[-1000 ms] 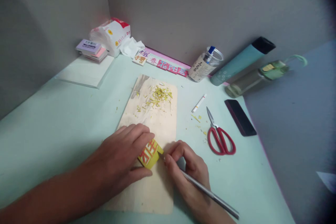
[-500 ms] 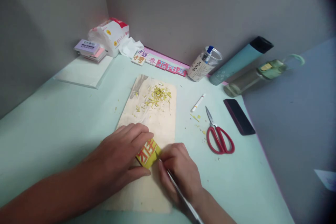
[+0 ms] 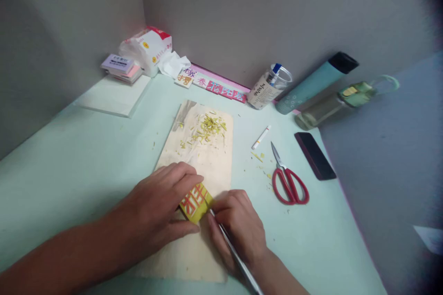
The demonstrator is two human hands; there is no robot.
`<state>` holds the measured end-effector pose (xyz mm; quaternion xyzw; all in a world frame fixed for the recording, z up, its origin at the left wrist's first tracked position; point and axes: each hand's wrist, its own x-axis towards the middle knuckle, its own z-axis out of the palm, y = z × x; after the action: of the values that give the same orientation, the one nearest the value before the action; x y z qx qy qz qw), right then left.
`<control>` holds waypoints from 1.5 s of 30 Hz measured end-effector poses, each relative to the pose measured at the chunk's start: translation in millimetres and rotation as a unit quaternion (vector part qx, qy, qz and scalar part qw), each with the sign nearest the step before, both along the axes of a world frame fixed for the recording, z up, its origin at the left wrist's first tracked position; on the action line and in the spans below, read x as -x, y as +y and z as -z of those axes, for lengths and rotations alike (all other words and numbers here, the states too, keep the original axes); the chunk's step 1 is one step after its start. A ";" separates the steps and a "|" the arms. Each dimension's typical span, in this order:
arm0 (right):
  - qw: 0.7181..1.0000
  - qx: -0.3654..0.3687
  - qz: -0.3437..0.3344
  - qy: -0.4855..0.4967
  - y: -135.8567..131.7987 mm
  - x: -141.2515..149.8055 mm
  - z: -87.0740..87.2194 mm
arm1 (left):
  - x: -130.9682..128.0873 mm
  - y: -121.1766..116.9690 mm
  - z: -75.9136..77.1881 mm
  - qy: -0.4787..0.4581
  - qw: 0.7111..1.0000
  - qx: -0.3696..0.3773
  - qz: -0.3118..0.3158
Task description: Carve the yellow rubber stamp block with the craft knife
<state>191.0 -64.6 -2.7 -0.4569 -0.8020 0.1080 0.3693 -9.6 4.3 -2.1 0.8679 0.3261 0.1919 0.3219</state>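
Note:
A small yellow block (image 3: 194,203) with a red-orange carved character lies on a pale wooden board (image 3: 204,156). My left hand (image 3: 162,207) is wrapped round the block, fingers above and thumb below, pinning it to the board. My right hand (image 3: 237,228) is closed on a thin silver carving tool (image 3: 235,258), whose tip meets the block's right edge. Yellow shavings (image 3: 207,126) are heaped on the far half of the board.
Red-handled scissors (image 3: 289,182), a white marker (image 3: 261,137) and a black case (image 3: 314,155) lie right of the board. Along the wall stand a jar (image 3: 268,86), a teal flask (image 3: 311,85), a clear bottle (image 3: 332,103), carved stamps (image 3: 214,86), tissues (image 3: 148,48) and a glass sheet (image 3: 112,96).
My right hand has shifted left to the block's edge and turned, so the tool's shaft now runs more steeply toward me. My left hand has stayed on the block.

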 end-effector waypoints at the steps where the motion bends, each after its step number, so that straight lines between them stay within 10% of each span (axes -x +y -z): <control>1: 0.999 0.018 0.006 0.031 0.0 0.5 -0.5 | 0.4 0.3 -0.1 0.003 1.000 0.004 -0.001; 14: 0.980 0.138 0.080 0.115 -0.1 2.1 -12.7 | -1.3 -3.0 -4.0 -0.056 0.998 -0.015 0.033; 26: 0.997 0.031 0.036 0.062 0.0 3.1 -1.5 | -12.0 -1.4 -2.3 -0.043 0.999 0.017 0.021; 33: 0.971 0.155 0.084 0.160 -0.8 3.0 -3.1 | -16.7 2.2 -4.9 -0.036 0.999 0.003 0.013; 45: 0.988 0.098 0.071 0.095 -2.1 1.1 -5.6 | -20.0 6.1 -1.8 -0.032 0.998 -0.040 -0.025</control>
<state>189.9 -66.7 2.9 -0.5338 -0.7146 0.2024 0.4043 10.4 10.4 -0.3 0.8649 0.3294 0.2407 0.2923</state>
